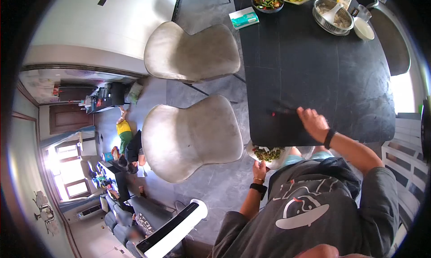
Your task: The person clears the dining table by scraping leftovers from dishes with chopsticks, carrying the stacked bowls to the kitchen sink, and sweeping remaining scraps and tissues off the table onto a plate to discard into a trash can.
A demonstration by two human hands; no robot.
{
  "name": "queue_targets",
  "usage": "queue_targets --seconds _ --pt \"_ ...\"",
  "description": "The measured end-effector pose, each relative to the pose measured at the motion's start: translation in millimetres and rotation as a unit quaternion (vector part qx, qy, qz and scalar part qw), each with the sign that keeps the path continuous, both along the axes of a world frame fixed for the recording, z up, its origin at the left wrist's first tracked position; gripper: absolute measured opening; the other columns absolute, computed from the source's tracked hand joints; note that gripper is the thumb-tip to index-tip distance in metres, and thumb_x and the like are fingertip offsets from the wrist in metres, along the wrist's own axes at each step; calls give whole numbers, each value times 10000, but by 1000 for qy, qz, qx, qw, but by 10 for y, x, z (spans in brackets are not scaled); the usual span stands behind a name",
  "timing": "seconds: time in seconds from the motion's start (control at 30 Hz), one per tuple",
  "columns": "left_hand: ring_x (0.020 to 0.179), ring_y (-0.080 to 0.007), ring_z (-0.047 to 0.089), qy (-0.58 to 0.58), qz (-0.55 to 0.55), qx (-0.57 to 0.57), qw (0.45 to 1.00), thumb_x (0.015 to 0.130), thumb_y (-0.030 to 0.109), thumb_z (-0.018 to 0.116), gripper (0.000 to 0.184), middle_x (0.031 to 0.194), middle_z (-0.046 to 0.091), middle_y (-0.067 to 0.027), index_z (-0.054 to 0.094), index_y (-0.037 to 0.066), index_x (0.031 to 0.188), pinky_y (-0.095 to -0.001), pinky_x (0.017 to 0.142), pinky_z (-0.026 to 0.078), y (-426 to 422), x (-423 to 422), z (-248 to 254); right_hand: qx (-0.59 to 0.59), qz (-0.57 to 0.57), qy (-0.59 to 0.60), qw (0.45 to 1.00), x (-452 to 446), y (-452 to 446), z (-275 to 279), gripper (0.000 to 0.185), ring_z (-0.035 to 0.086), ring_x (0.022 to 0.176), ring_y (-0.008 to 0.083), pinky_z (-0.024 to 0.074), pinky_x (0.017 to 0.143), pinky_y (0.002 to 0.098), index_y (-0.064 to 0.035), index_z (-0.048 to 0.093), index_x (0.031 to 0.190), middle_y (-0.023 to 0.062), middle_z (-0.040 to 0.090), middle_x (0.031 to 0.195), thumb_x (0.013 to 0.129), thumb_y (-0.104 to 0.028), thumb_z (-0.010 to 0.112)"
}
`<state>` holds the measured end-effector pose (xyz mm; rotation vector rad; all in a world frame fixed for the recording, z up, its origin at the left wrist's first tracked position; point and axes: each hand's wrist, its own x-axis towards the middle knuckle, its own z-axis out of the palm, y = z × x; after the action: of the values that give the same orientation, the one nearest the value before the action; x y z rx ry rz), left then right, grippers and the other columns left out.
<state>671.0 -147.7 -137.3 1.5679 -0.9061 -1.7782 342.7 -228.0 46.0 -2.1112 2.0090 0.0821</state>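
My left hand [259, 172] grips the rim of a white bowl [282, 161] just below the near edge of the black table [314, 74]. Chopped green food and some white bits [268, 154] lie in the bowl. Above the tabletop, my right hand [313, 123] has its fingers stretched out, somewhat blurred, with nothing in it. A small red bit [273, 114] lies on the table to the left of that hand, beside a faint dark smear.
Dishes of food [268, 2], a tissue pack [244, 19], a rice pot [333, 16] and a white bowl [363, 29] stand at the table's far end. Two beige chairs [193, 137] line its left side. Several people are farther left.
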Motion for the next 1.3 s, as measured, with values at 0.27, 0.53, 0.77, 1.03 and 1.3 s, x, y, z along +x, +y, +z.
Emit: queue_targets --seconds 0.27,0.53,0.77,1.03,1.3 --pt "797 -203 615 1 15 48 999 862 104 505 283 967 581 -109 441 48 1131 -348 650 552 45 129 229 71 282 -67 954 941 358 -157 592 528 878 244 515 591 323 -18 330 1303 128 490 989 765 -156 533" --pt "793 -213 625 3 55 50 997 864 138 498 305 978 590 -110 438 62 1154 -323 661 549 368 156 252 -7 109 -95 989 -95 272 149 605 526 832 282 491 589 378 -40 283 1310 152 465 936 748 -30 507" --pt "825 -225 615 29 108 59 992 853 111 505 364 1023 578 -113 401 119 1201 -325 626 544 784 -83 80 -97 -159 86 979 -1603 198 -161 410 560 798 276 515 616 353 -25 352 1217 133 489 893 818 -44 442" --pt "848 -227 610 73 160 28 984 860 79 484 354 1032 577 -108 400 107 1202 -343 650 542 1381 -1055 84 -19 339 6 941 -609 1421 -278 483 557 810 244 520 521 338 -76 376 1265 128 522 924 821 -236 477" --pt "782 -241 621 48 189 68 978 858 98 501 330 1012 575 -112 404 99 1173 -368 658 554 2007 -1848 -38 -62 1 -55 997 -2565 1986 108 531 526 825 317 489 601 378 -32 287 1290 169 466 935 788 -30 460"
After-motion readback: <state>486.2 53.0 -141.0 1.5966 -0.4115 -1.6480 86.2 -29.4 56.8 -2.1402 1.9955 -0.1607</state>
